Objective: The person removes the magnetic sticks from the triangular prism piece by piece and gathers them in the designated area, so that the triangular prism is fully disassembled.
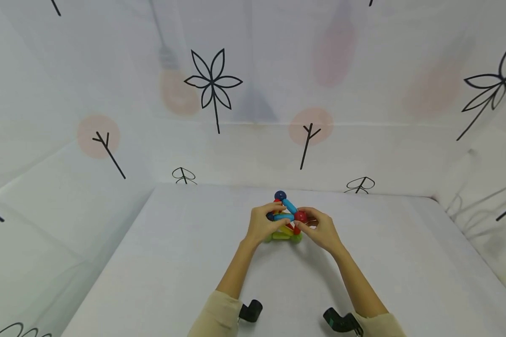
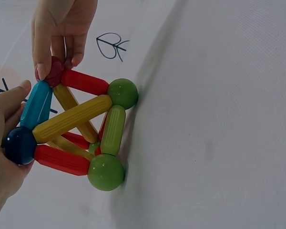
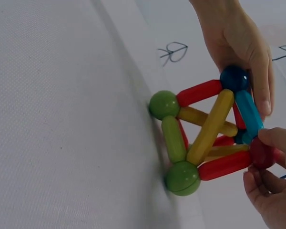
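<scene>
A frame of magnetic sticks and balls stands on the white table between my two hands. Green balls (image 2: 106, 172) joined by a green stick (image 2: 113, 131) form its base. Red sticks (image 2: 62, 160) rise along the sides, with a yellow stick (image 2: 74, 118) slanting across one face. On top, light blue sticks (image 1: 284, 217) link dark blue balls (image 1: 280, 195) and a red ball (image 1: 300, 216). My left hand (image 1: 262, 224) holds the near dark blue ball (image 3: 234, 78), thumb along the light blue stick. My right hand (image 1: 323, 230) pinches the red ball between thumb and fingers.
The white tabletop (image 1: 173, 262) spreads around the frame. Behind it hangs a pale cloth wall (image 1: 253, 154) printed with flowers and twigs. Black wrist cameras (image 1: 251, 311) sit at both sleeves.
</scene>
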